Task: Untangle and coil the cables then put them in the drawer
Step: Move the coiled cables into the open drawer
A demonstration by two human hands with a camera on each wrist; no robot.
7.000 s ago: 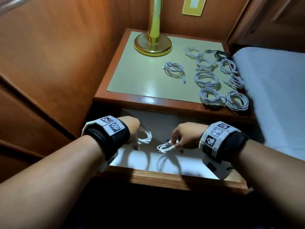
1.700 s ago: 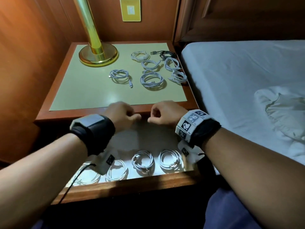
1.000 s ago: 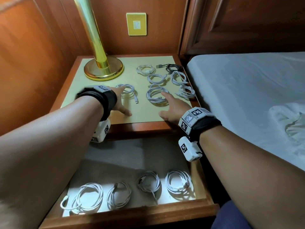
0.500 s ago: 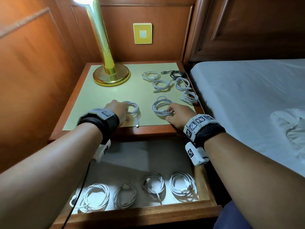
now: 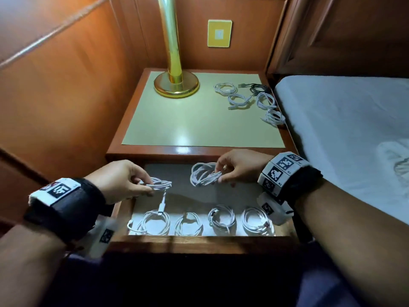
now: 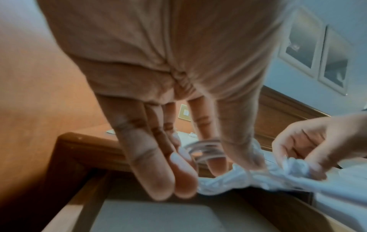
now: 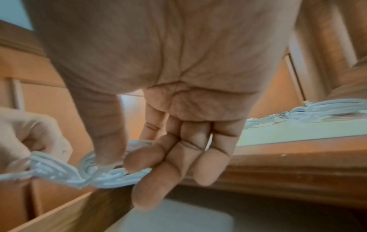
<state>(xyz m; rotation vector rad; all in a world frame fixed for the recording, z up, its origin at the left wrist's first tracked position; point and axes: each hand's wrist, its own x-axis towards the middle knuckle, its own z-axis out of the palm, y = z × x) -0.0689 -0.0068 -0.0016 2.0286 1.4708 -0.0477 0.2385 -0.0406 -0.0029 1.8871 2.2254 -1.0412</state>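
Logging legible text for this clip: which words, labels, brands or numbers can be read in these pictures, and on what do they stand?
No text reads with certainty.
Right wristband: black-and-white square marker codes; tiny characters beside them, too small to read.
Left wristband: the same kind of marker, blurred.
Yellow wall plate: no lettering visible.
Cables and drawer: no print visible.

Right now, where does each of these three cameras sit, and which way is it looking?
Head: on the head, looking down at the open drawer; both forearms show.
Left wrist: under the left hand, along its fingers to a white cable.
Right wrist: under the right hand, along its fingers.
Each wrist view shows the other hand.
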